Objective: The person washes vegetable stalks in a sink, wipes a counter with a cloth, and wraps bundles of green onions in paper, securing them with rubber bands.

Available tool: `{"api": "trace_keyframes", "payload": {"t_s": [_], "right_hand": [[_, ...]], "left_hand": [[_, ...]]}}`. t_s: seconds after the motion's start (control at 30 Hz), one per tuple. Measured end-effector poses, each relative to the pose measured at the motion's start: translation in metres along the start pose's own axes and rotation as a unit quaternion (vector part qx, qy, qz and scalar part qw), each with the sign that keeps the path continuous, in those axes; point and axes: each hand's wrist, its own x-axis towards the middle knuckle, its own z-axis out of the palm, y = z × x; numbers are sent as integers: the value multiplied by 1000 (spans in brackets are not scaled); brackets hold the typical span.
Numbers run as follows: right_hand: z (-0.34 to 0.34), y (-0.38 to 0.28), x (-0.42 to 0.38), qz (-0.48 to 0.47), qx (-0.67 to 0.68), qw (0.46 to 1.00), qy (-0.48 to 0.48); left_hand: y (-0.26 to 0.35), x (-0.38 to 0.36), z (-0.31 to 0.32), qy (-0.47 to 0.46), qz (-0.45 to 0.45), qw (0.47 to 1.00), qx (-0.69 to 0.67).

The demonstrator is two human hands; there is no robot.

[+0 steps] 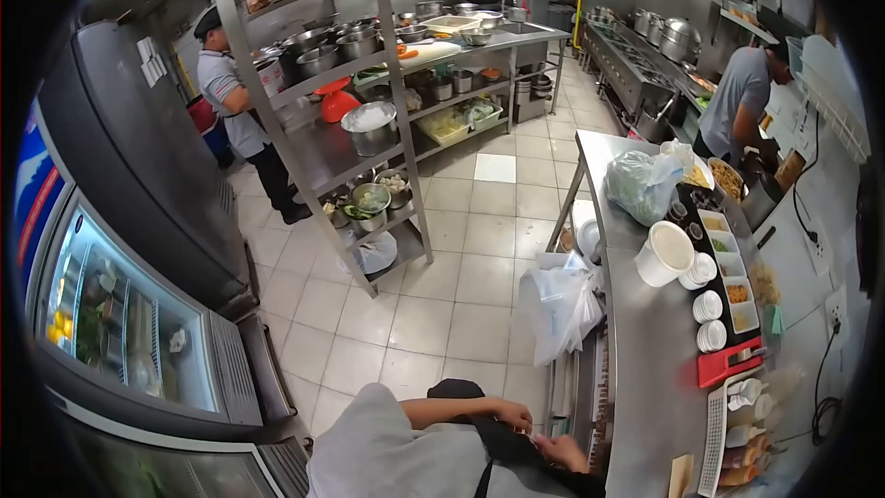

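Left hand (516, 417) and right hand (564, 454) are curled, close together at the apron (507, 447), five o'clock; cannot tell what they pinch; cups (709, 306) stand stacked, three o'clock, presumably saving counter (645, 360) space.

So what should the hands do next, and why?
Maybe the left hand and right hand should finish up at the black apron before reaching for the counter. They're close together in front of the apron, and neither is on the counter. Whatever they might be pinching is too small to tell.
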Motion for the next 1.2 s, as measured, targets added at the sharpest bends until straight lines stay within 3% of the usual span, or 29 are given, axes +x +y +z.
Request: {"api": "trace_keyframes", "payload": {"t_s": [0.03,0.07,0.13,0.17,0.23,0.27,0.33,0.37,0.43,0.53,0.63,0.7,0.77,0.83,0.93,1.0,1.03,1.1,1.2], "right_hand": [[8,5,8,-3,-7,1000,0],[24,18,22,-37,73,996,37],[32,15,22,-85,220,969,76],[38,21,29,-84,217,970,74],[52,30,59,-122,400,903,101],[50,28,62,-122,400,903,100],[39,24,69,-144,465,859,155],[32,22,69,-144,465,860,155],[17,14,64,-186,514,809,218],[-3,3,48,-195,554,778,223],[-4,-4,42,-236,517,790,230],[-1,-3,43,-241,510,789,243],[2,-3,46,-247,500,790,253],[4,-6,51,-241,546,757,267],[3,-2,63,-224,580,727,291],[-1,-4,63,-218,597,716,289],[-4,-6,63,-218,613,703,285],[-9,-11,62,-217,613,699,298],[-18,-21,68,-218,608,700,305]], "left_hand": [[12,-10,0,32,-37,979,-197],[19,-18,-1,38,-34,979,-198],[30,-28,-2,23,-16,991,-130],[37,-32,-2,26,-14,991,-133],[50,-41,-10,43,-41,997,-50],[56,-44,-11,44,-41,997,-51],[70,-48,-12,152,32,988,5],[75,-47,-13,152,33,988,5],[84,-39,-17,221,79,971,-39],[86,-26,-27,231,84,969,-20],[100,-24,-32,227,49,971,-63],[109,-24,-31,297,128,940,-113],[106,-19,-33,319,105,937,-90],[101,-14,-34,346,79,933,-68],[87,0,-32,375,149,910,-93],[83,4,-29,523,212,819,105],[80,6,-29,523,212,819,102],[85,-2,-37,431,133,892,13],[90,-15,-41,433,74,896,55]]}}
